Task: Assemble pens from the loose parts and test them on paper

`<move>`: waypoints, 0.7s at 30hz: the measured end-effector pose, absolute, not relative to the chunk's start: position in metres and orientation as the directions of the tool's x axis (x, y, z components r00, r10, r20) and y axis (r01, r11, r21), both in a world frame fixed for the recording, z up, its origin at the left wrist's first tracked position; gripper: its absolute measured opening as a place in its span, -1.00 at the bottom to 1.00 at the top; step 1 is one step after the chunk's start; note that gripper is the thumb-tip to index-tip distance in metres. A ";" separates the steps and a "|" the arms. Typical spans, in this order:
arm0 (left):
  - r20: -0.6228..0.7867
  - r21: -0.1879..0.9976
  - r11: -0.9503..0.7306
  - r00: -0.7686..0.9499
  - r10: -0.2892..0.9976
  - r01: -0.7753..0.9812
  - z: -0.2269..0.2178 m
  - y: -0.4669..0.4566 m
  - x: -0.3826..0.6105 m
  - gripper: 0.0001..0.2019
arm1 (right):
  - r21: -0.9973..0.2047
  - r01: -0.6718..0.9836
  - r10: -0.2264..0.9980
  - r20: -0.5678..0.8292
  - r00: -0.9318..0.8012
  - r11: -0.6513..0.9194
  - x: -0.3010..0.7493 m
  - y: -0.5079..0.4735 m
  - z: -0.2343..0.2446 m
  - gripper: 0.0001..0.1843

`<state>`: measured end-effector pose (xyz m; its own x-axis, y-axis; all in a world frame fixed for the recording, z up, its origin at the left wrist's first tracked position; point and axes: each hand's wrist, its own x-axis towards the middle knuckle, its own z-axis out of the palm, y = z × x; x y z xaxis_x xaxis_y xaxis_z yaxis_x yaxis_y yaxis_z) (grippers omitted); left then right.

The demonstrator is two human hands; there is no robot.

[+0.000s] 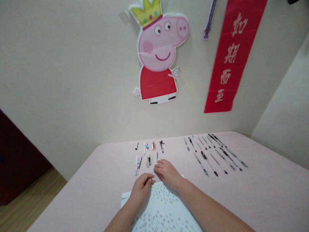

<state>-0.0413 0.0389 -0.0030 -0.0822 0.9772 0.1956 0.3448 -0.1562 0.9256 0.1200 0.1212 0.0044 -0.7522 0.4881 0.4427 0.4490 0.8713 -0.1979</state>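
Observation:
My left hand (142, 187) is closed over the top edge of a sheet of paper (166, 206) covered in small dark marks. Its thumb and forefinger come together in a pinch, and whatever they hold is too small to name. Just right of it, my right hand (167, 173) has its fingers bent and pressed together; anything in them is hidden. Beyond the hands lie dismantled pen parts: a dark thin piece (157, 156), a group of black and clear pieces (149, 160), and a white and light blue pen (136, 166) beside a black refill (140, 162).
More small pen parts (146, 146) lie farther back near the wall. To the right, several pens, among them a black-capped pen (209, 163), lie slanted in two rows on the pink tabletop (96, 190). A pig cutout (158, 58) and a red banner (233, 58) hang on the wall.

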 end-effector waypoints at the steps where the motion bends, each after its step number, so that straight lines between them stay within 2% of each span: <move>1: 0.193 0.925 -0.153 -0.084 0.978 0.348 -0.003 0.039 -0.041 -0.82 | -0.196 0.437 0.478 0.428 -0.767 0.878 0.120 0.121 0.005 -0.83; 4: 0.184 0.925 -0.139 -0.094 0.978 0.355 0.000 0.039 -0.041 -0.81 | -0.187 0.410 0.451 0.387 -0.804 0.893 0.120 0.121 0.007 -0.83; 7: 0.174 0.931 -0.133 -0.093 0.980 0.341 0.002 0.039 -0.040 -0.80 | -0.198 0.419 0.463 0.405 -0.788 0.886 0.122 0.118 0.010 -0.84; 11: 0.176 0.935 -0.135 -0.098 0.980 0.329 0.002 0.039 -0.040 -0.80 | -0.243 0.629 0.662 0.440 -0.607 0.738 0.121 0.111 0.015 -0.90; 13: 0.185 0.932 -0.143 -0.098 0.978 0.332 0.001 0.040 -0.041 -0.81 | -0.245 0.729 0.747 0.424 -0.512 0.639 0.118 0.106 0.018 -0.80; 16: 0.180 0.938 -0.142 -0.095 0.979 0.316 0.000 0.041 -0.041 -0.82 | -0.212 0.793 0.794 0.387 -0.468 0.571 0.112 0.103 0.018 -0.72; 21: 0.153 0.951 -0.115 -0.116 0.981 0.287 0.001 0.040 -0.039 -0.82 | -0.174 0.836 0.830 0.338 -0.445 0.520 0.107 0.104 0.014 -0.78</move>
<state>-0.0394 0.0396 0.0010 -0.1161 0.9813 0.1535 0.2866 -0.1148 0.9511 0.1065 0.1040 0.0138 -0.4448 0.8295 0.3377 0.8364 0.5195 -0.1745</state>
